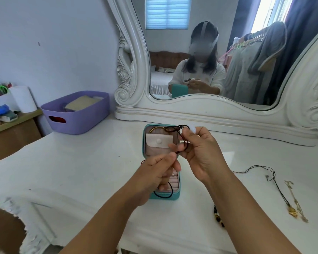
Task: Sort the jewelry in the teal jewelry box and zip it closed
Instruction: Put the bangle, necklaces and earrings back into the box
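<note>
Both hands up close, left hand (pixel 161 166) and right hand (pixel 200 153) each pinching the dark cord necklace (pixel 180 129) with a white bead, right over the open teal jewelry box (pixel 162 162).

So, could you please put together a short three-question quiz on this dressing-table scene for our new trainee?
1. True or false: the teal jewelry box is zipped closed.
2. What does the right hand pinch at its fingers? A) white bead on a dark cord B) gold bangle C) scissors
3. Which side of the box does the purple basket stand on?

Key: 1 false, it lies open; 2 A; 3 left, further back.
</note>
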`<state>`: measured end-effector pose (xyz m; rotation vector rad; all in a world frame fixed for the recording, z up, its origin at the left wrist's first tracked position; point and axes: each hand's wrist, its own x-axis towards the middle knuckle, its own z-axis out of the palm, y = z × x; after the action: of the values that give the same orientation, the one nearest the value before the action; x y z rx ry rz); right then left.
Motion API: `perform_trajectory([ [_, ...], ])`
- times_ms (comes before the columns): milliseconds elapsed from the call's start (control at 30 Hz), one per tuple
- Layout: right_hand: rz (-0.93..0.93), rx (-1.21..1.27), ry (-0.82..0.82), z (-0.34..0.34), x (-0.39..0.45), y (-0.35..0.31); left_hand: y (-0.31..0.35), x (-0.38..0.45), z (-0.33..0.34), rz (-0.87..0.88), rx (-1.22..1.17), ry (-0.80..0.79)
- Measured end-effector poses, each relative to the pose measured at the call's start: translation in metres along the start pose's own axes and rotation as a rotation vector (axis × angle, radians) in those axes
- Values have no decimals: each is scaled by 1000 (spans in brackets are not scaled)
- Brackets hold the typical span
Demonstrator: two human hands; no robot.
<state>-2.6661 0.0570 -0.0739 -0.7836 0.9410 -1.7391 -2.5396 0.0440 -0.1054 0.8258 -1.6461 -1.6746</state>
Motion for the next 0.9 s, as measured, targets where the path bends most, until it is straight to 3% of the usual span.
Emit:
perform_trajectory([
  [133,-33,-268,-33,-6,-1,4,5,6,-12,-1,-160,226],
  [300,87,-575,-94,-6,-6,17,-3,10,-16,87,-45,427],
  [567,129,-594,-236,2,-13,19,-8,6,-20,117,-180,360],
  [767,65,-549,-127,6,-15,24,-6,9,-17,55,-353,368],
  [900,-4,-612,-43,7,-14,32,-6,7,-19,67,-168,366],
])
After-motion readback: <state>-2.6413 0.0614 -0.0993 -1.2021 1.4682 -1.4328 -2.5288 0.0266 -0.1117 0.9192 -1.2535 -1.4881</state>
